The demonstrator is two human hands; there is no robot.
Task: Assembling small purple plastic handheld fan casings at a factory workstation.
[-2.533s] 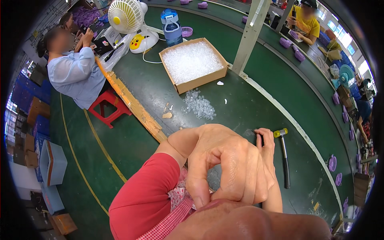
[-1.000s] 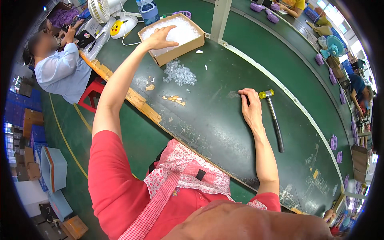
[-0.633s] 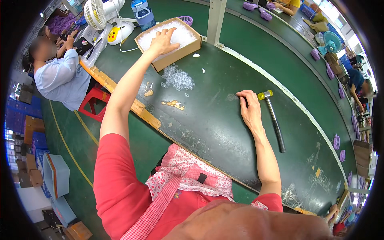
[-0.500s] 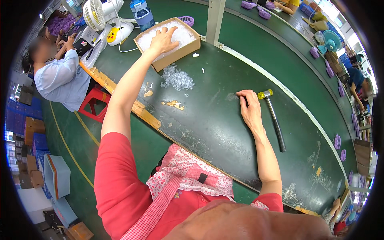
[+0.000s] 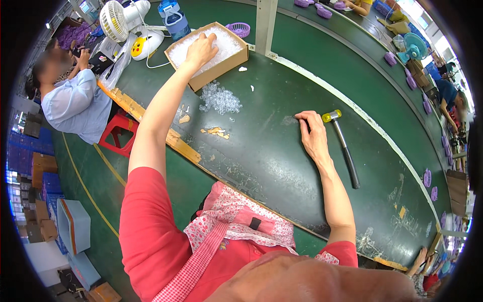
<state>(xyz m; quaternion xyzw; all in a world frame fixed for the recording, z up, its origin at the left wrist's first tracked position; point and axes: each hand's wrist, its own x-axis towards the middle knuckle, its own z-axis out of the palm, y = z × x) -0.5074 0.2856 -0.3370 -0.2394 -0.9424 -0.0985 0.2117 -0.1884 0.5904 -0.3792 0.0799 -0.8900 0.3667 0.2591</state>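
My left hand [image 5: 202, 50] reaches into a cardboard box [image 5: 221, 67] filled with small clear plastic pieces [image 5: 224, 46]. Its fingers are drawn together and dip into the pieces, so their tips are hidden. On the dark green table, my right hand [image 5: 314, 132] rests with bent fingers, thumb and index close together; whatever they hold, if anything, is too small to make out. Just right of it lies a hammer [image 5: 344, 146] with a yellow head and a dark grip. Near the box's front corner is a loose pile of clear plastic pieces [image 5: 220, 98].
Tan scraps [image 5: 215, 132] and white bits [image 5: 243, 69] lie on the table. A white fan [image 5: 121, 20], a blue water jug [image 5: 176, 20] and a purple basket-shaped part [image 5: 238, 29] stand around the box. A metal post [image 5: 264, 27] rises behind. Someone in light blue [image 5: 78, 103] sits at left.
My left hand's spread fingers have come together and sunk into the clear pieces in the box. My right hand and the hammer stay put; the whole view has shifted slightly.
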